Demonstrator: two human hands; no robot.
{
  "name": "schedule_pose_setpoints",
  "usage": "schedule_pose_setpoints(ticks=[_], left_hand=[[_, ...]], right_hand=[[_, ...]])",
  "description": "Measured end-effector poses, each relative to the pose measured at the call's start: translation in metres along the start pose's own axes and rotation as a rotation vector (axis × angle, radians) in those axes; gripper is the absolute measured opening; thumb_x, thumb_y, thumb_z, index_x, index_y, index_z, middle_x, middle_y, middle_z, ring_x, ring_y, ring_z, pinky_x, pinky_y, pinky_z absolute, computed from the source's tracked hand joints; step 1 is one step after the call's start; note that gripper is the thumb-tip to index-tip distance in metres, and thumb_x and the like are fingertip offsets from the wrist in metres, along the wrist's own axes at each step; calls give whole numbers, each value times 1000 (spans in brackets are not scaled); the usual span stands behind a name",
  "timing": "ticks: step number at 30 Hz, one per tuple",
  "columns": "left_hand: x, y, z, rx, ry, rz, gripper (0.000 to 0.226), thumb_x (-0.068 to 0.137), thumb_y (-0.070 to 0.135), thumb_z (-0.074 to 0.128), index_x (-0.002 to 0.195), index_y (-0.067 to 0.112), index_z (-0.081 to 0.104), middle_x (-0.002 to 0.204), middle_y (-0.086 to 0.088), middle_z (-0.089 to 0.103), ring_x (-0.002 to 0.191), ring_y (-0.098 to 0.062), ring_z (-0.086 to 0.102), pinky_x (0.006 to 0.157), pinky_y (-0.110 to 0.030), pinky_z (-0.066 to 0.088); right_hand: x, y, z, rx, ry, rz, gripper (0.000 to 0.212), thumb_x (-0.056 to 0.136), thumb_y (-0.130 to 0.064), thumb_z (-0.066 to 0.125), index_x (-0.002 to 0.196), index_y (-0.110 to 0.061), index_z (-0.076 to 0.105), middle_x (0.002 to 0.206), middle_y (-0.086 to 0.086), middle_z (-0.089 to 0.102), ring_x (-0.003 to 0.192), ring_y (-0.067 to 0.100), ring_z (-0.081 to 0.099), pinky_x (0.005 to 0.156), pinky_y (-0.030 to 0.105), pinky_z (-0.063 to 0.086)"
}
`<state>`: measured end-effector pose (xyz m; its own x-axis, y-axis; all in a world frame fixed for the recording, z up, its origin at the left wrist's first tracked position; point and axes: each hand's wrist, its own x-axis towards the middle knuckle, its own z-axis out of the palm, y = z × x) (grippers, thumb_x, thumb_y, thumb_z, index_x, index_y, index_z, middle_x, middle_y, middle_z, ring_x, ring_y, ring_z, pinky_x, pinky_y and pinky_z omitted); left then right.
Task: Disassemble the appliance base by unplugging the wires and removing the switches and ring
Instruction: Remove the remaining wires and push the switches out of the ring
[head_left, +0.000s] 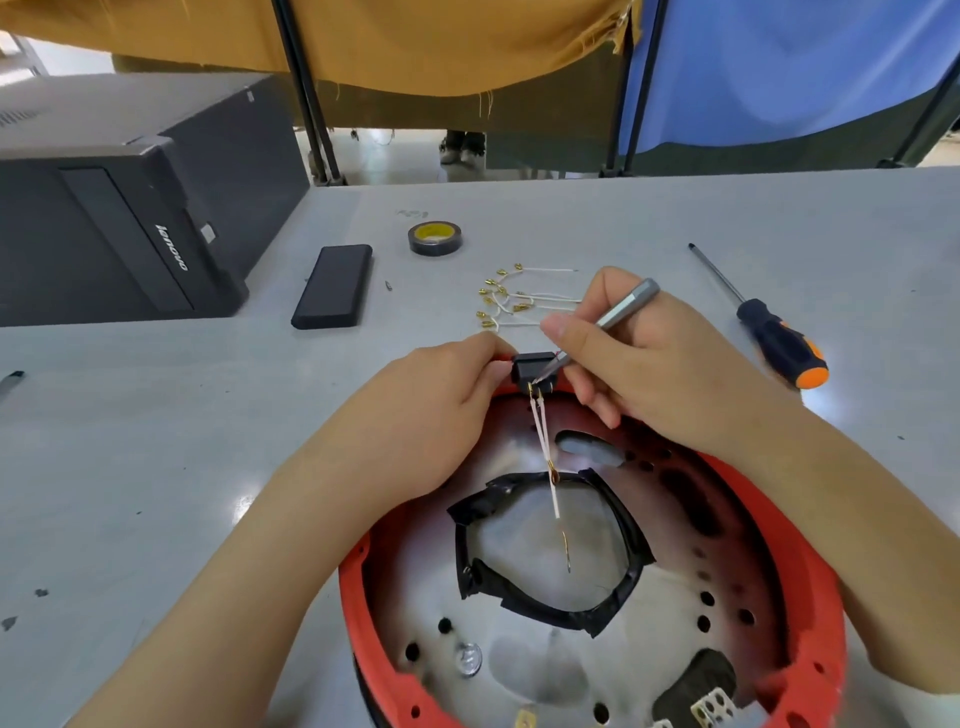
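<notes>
A round red appliance base (810, 582) with a silver metal inside lies at the bottom right. A black taped ring (545, 605) sits in its middle. At the base's far rim my left hand (436, 410) pinches a black switch (532, 364). My right hand (670, 364) grips a thin grey metal tool (621, 309), and the tool's tip touches the switch terminals. Two white wires (543, 431) run from the switch down toward the ring. A loose bunch of white wires with gold terminals (511, 301) lies on the table beyond my hands.
A black and orange screwdriver (779, 340) lies at the right. A roll of black tape (435, 238) and a flat black case (334, 286) lie farther back. A black computer tower (130, 208) lies at the left on the grey table (156, 441).
</notes>
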<state>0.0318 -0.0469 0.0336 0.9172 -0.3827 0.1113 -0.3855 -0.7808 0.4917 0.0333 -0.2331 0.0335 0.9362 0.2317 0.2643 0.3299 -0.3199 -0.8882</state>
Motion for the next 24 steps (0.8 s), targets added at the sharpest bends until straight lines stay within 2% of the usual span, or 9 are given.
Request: schedule_pose_setpoints(ticks=[7, 14, 19, 24], left_hand=[[-1, 1, 0, 13, -9, -9, 26, 100, 35, 32, 115, 35, 53, 107, 7, 65, 100, -18, 57, 86, -36, 43], [-1, 4, -1, 24, -16, -20, 26, 101, 34, 32, 115, 32, 53, 107, 3, 64, 99, -20, 56, 86, -37, 42], [-1, 4, -1, 22, -18, -24, 26, 101, 34, 32, 115, 31, 53, 107, 4, 64, 99, -19, 56, 86, -37, 42], [-1, 4, -1, 29, -22, -24, 26, 101, 34, 31, 115, 31, 53, 107, 5, 64, 99, -19, 56, 87, -38, 42]], right_hand=[[0, -1, 0, 52, 21, -16, 26, 82, -51, 58, 72, -31, 45, 55, 7, 62, 36, 16, 49, 39, 9, 33], [2, -4, -1, 94, -23, 15, 27, 87, -39, 58, 76, -20, 42, 56, 9, 62, 37, 18, 50, 37, 16, 32], [1, -4, 0, 52, -12, 15, 25, 86, -44, 57, 69, -31, 44, 56, 7, 63, 39, 19, 51, 39, 10, 33], [1, -4, 0, 10, -10, 10, 25, 89, -42, 55, 73, -27, 42, 55, 6, 62, 36, 15, 50, 39, 9, 33]])
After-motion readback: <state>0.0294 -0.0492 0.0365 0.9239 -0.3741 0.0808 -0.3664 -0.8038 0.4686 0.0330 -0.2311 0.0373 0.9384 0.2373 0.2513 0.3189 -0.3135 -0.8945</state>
